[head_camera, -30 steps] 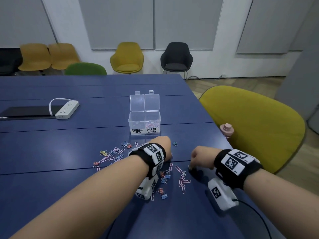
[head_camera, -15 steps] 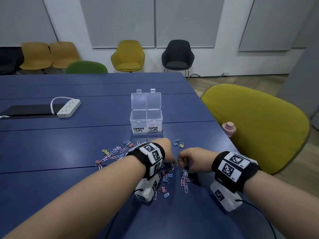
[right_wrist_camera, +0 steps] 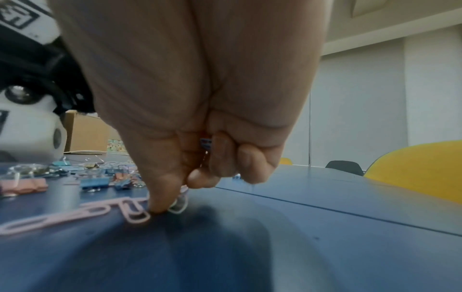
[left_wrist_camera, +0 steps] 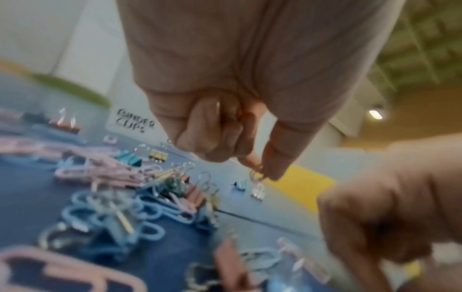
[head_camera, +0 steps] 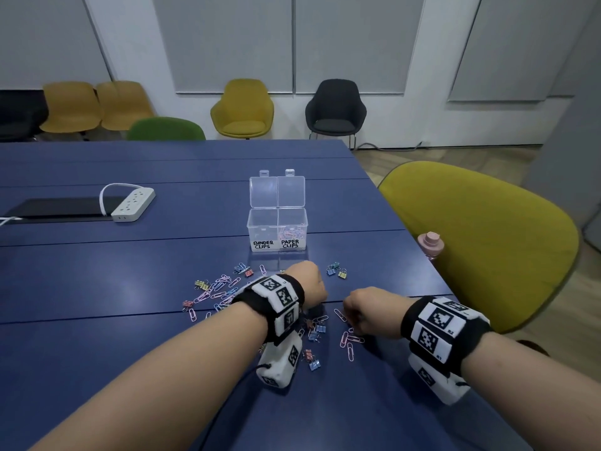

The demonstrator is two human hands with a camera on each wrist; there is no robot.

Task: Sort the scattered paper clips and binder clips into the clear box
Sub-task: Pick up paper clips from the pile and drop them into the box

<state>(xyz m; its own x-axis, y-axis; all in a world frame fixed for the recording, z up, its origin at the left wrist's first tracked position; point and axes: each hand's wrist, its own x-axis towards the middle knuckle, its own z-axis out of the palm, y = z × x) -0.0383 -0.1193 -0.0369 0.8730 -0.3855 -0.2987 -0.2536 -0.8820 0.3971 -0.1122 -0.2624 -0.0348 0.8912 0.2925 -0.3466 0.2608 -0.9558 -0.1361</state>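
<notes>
The clear box stands mid-table with both lids up. Its right half, labelled PAPER CLIPS, holds pink clips; nothing shows in the BINDER CLIPS half. Pastel paper clips and binder clips lie scattered in front of it. My left hand hovers over them with curled fingers. Its thumb and forefinger pinch the wire loop of a small clip. My right hand is down at the table beside it, where thumb and forefinger pinch a pale paper clip. Something blue sits inside its curled fingers.
A white power strip and a black flat pad lie far left. A yellow chair and a pink bottle sit off the table's right edge. Three binder clips lie just right of the left hand.
My right hand has moved left from the table's front right to the paper clips beside the left hand. The left hand has stayed over the pile.
</notes>
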